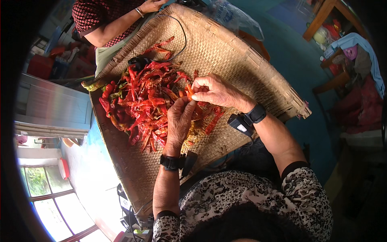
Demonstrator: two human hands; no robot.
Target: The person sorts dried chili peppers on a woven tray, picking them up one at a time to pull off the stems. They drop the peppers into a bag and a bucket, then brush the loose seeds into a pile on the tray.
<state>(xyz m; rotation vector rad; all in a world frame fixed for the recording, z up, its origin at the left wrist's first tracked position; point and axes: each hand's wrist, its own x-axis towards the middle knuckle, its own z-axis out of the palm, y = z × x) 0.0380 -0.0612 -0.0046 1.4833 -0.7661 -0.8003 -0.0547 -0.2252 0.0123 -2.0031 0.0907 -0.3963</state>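
Note:
Over the woven bamboo tray (242, 64), my left hand (180, 121) and my right hand (217, 92) meet fingertip to fingertip. Between them they pinch an orange-red chili pepper (189, 92), partly hidden by the fingers. Just left of my hands lies a heap of wrinkled red dried chili peppers (139, 97), a few of them greenish or orange. Pale yellow seeds (196, 135) are scattered on the weave below my fingers, with a flat red chili piece (212, 123) beside them. A black band circles each of my wrists.
Across the tray's far left edge is another person's hand (152, 5). A black cable (186, 36) loops onto the tray near a dark object (139, 62) on the heap. Beyond the far rim lies a clear plastic bag (238, 18). Cloth-draped wooden furniture (338, 80) stands at right.

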